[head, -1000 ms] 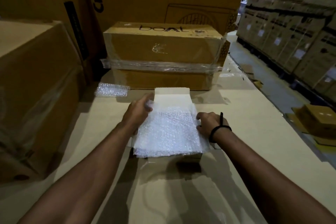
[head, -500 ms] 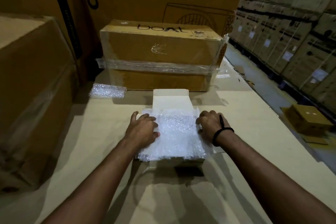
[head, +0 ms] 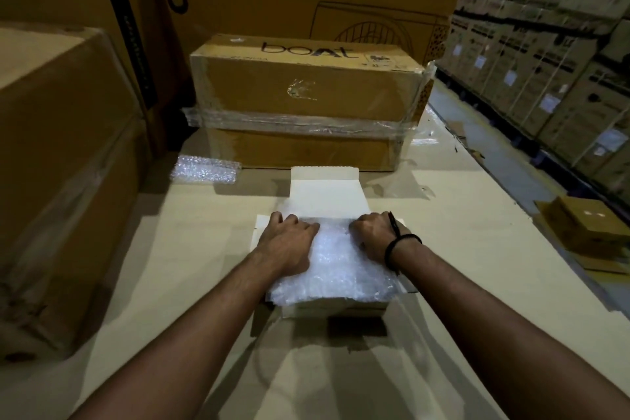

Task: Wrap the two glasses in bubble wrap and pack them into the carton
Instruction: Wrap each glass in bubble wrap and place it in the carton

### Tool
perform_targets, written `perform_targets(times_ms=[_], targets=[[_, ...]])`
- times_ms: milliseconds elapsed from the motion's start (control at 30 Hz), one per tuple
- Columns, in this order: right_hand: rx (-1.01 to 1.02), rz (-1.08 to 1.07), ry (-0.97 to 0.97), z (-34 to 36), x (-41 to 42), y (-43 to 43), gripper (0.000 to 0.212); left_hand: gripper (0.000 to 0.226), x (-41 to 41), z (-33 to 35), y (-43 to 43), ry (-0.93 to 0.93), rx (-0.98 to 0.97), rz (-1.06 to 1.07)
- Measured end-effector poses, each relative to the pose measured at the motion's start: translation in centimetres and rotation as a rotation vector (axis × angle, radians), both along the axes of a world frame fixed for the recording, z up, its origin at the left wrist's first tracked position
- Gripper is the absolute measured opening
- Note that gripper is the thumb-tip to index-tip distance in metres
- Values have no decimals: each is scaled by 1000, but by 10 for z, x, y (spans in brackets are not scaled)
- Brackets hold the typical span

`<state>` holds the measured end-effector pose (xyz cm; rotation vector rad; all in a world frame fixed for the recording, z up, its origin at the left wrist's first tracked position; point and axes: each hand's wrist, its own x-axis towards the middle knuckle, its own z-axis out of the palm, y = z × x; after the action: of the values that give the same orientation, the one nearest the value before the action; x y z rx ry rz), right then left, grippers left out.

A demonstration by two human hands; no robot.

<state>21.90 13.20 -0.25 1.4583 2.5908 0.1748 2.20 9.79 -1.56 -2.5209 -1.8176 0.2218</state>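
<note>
Bubble wrap (head: pixel 335 274) on carton (head: pixel 327 194), box (head: pixel 303 102) behind.

Warehouse: stacked cartons (head: pixel 545 54) everywhere

A single head-worn wide-angle camera looks forward and steeply down from close above the cardboard work surface (head: pixel 443 249) — both forearms reaching in from the bottom edge — with stacked cartons (head: pixel 545 72) beyond.
</note>
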Motion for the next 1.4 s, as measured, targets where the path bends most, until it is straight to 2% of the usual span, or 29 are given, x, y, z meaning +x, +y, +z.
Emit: perform_targets(times_ms=[100,267,467,500,600,633,800,933,1067,1167,1267,1400], targets=[[-2,-15,-24,3,-6,3,20,65,4,0,6,-36,-47,30],[193,-51,82,-2,-4,8,28,51,11,-3,10,-88,-75,46],[76,-4,-130,-18,-3,2,25,55,8,5,12,-173,-104,70],[55,-9,-149,-20,-3,3,25,55,7,8,10,-201,-56,87],[-5,-10,-140,-16,-5,6,22,48,-3,11,2,-183,265,143],[6,-16,-109,-15,-4,7,21,47,-8,9,0,-157,292,148],[183,6,113,-10,-5,10,26,46,-17,-2,-8,-45,226,69],[83,37,64,-18,-7,5,18,49,-15,-9,-10,-49,273,27],[32,58,-46,-22,-4,9,24,54,-15,-15,-7,-162,317,-47],[-77,45,-17,-10,0,15,30,51,-11,-9,-7,-148,274,-39],[-26,-51,122,6,10,21,33,49,-5,0,-5,-83,193,-34],[15,-41,-50,15,15,13,25,45,-1,0,4,-27,47,-20]])
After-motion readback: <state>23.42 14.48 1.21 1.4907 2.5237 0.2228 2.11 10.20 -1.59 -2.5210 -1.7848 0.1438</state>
